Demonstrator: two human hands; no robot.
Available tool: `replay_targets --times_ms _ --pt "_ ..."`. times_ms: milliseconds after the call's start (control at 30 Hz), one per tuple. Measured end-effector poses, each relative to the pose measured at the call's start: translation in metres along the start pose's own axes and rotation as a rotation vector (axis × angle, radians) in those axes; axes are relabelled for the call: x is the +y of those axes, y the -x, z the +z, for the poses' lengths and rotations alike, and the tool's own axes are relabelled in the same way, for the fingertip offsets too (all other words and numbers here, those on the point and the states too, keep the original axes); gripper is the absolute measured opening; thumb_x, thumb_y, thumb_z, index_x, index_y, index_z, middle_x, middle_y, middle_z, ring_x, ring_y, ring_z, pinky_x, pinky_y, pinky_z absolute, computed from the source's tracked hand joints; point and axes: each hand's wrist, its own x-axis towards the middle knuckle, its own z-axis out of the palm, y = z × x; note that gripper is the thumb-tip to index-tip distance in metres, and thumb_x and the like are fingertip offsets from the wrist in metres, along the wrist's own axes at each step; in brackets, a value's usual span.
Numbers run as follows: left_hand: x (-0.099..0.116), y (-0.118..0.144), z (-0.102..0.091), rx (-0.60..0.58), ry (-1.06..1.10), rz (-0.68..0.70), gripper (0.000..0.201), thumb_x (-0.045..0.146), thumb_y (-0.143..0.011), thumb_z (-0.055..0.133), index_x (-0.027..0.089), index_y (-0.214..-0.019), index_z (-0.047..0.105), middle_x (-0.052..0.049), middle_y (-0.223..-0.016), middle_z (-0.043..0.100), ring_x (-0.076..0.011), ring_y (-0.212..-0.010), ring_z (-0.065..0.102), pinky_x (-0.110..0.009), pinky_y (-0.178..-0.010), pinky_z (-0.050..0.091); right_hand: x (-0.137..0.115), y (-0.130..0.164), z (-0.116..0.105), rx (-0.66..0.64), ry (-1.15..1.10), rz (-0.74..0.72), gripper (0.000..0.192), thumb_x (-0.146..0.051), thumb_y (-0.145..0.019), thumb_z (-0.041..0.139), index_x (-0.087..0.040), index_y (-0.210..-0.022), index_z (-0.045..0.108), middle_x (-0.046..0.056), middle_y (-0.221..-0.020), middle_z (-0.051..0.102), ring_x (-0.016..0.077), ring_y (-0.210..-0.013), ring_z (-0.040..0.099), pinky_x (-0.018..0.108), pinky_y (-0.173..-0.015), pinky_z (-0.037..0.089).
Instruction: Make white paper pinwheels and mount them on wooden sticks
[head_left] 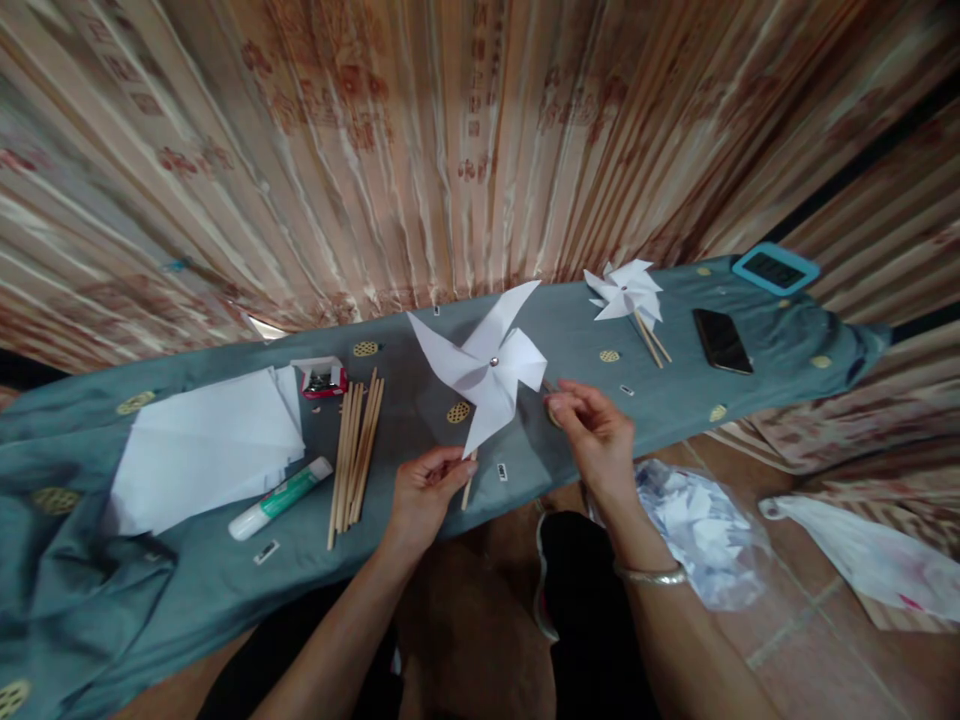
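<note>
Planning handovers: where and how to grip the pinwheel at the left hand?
Probably by the wooden stick, where its end pokes out below the left hand, from the near side: slim, straight and exposed, while the pinwheel spreads folded paper blades above.

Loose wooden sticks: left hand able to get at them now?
Probably not as is: the left hand is holding the pinwheel, though only cloth lies between hand and loose wooden sticks.

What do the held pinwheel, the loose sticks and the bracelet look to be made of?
Pinwheel: likely matte white paper, given its crisp folds. Loose sticks: probably unpainted wood, by their pale tan colour. Bracelet: likely polished silvery metal, judging by its shine.
</note>
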Motion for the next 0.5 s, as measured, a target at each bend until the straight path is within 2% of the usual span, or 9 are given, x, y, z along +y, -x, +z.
replay_targets --times_ms 100,167,333,500 --pt "0.0 0.001 0.001 -0.01 0.001 -0.017 0.027 0.036 -0.049 0.085 0.019 -0.069 0.077 -0.001 -0.061 0.07 -0.0138 -0.058 0.059 -0.024 -0.058 0.046 0.003 -0.009 -0.006 0.05 0.093 -0.077 0.048 -0.038 -0.072 0.076 -0.023 -0.116 0.064 0.007 -0.104 0.073 0.0175 -0.084 0.066 0.035 -0.081 0.051" --pt "0.001 0.001 0.0 -0.02 -0.007 -0.027 0.026 0.035 -0.049 0.085 0.018 -0.069 0.077 0.0 -0.06 0.07 -0.0134 -0.058 0.059 -0.023 -0.057 0.045 0.005 -0.012 -0.007 0.033 0.142 -0.107 0.051 -0.037 -0.073 0.075 -0.021 -0.12 0.062 0.008 -0.106 0.073 0.019 -0.088 0.066 0.037 -0.085 0.05" --pt "0.003 0.002 -0.001 -0.032 -0.004 -0.03 0.024 0.032 -0.05 0.085 0.018 -0.068 0.077 0.001 -0.06 0.069 -0.0121 -0.058 0.058 -0.022 -0.059 0.045 0.008 -0.016 -0.004 -0.006 0.154 -0.104 0.047 -0.039 -0.075 0.073 -0.019 -0.116 0.064 0.006 -0.09 0.075 0.0188 -0.078 0.066 0.038 -0.08 0.051" --pt "0.003 0.001 -0.001 -0.023 0.02 -0.012 0.023 0.031 -0.052 0.083 0.019 -0.07 0.078 -0.001 -0.066 0.073 -0.0138 -0.064 0.061 -0.024 -0.065 0.048 0.007 -0.013 0.001 -0.032 0.039 -0.027 0.049 -0.04 -0.069 0.076 -0.018 -0.112 0.064 0.001 -0.077 0.074 0.0157 -0.067 0.063 0.034 -0.071 0.049"
